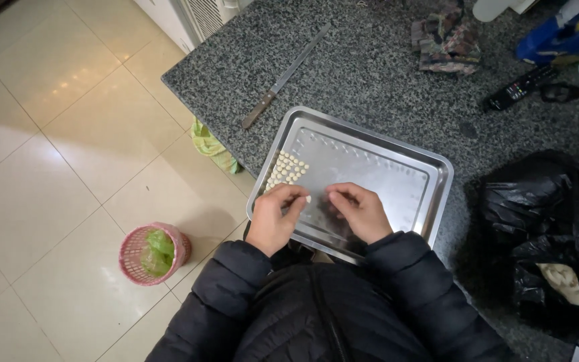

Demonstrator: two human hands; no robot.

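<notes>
While both hands work over the steel tray (pixel 437 175), the tray itself sits on a speckled grey granite counter (pixel 370 74), near that counter's front edge. The left hand (pixel 275 216) hovers over the tray's near left part, fingers curled together, its fingertips pinching a small pale dough piece (pixel 307 199). Just beyond that hand, rows of small pale dough pieces (pixel 287 169) lie on the tray floor along its left side. The right hand (pixel 360 211) rests over the tray's near middle, fingers bent inward and close together; whether it pinches anything cannot be told.

Beyond the tray, toward the counter's far left corner, lies a long knife (pixel 283 79) with a wooden handle. Farther back and right of the tray lie a crumpled patterned cloth (pixel 445 41) and a black remote control (pixel 519 87). Right of the tray, a black plastic bag (pixel 544 234) slumps open, showing a pale lump inside.

Left of the tray, below the counter edge, glossy cream floor tiles (pixel 41 174) spread out, with a pink mesh wastebasket (pixel 153 253) lined in green standing on them.
</notes>
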